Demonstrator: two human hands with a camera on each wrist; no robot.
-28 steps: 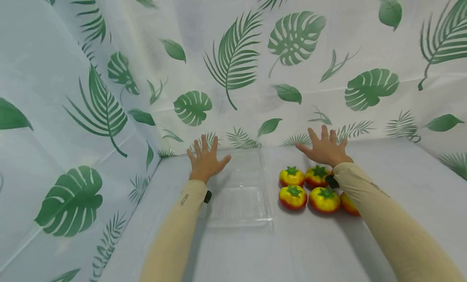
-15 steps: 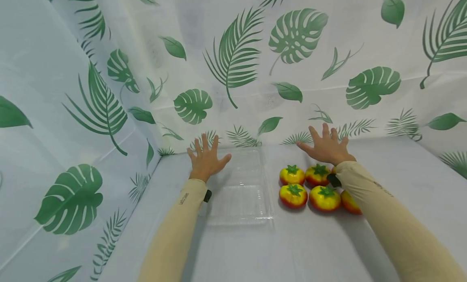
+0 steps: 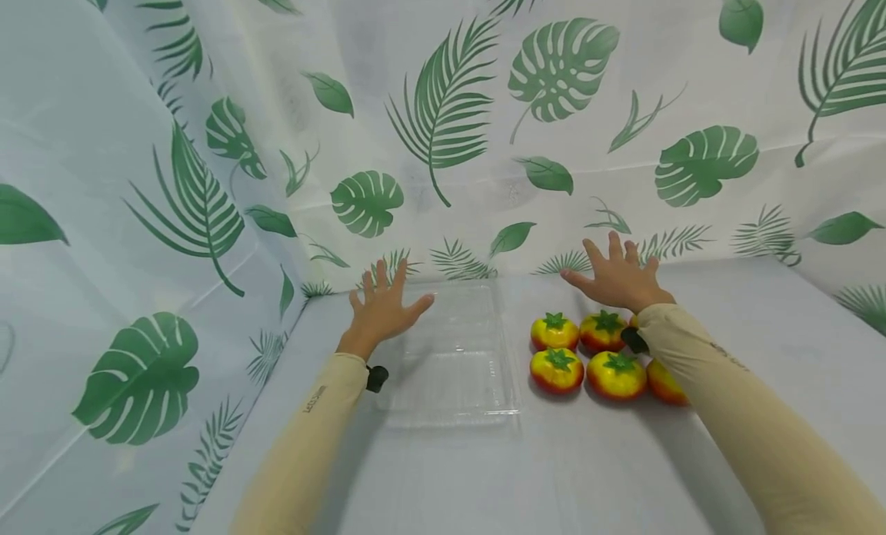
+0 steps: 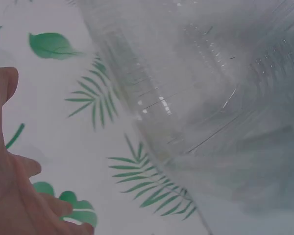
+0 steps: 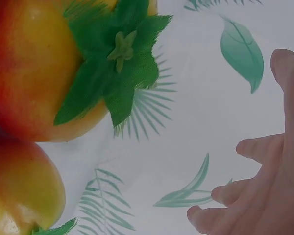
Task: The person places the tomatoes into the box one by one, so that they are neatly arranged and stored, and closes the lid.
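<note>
Can see both hands spread wide, holding nothing: left hand point(image 3: 382, 312) over the far left part of the clear tray point(image 3: 457, 385), right hand point(image 3: 618, 281) past the fruit point(image 3: 556, 375). Cannot judge their height above the table point(image 3: 484, 481). Can place the tray flat on the table toward its back, and the fruit in two rows just right of it, partly hidden by the right sleeve point(image 3: 723, 397). Cannot tell the line across the middle of the tray for a hinge or a mere ridge. Would expect thin, light, springy plastic, quick to slide and liable to crack under a hard squeeze — best taken by opposite rims. Would judge the fruit smooth, firm and probably light, perhaps moulded, so apt to slip or roll from a loose grip; best cupped round the widest part of the sides, sparing the leaf tops point(image 5: 120, 81), likely to bend or pull off. Should mind the close-set rows, with little finger room between neighbours, and the narrow gap beside the tray; easier to reach from above or from the outer sides. Should watch the leaf-printed sheet point(image 3: 477, 227) just behind the tray — scant room there, far more in front, toward the body.
</note>
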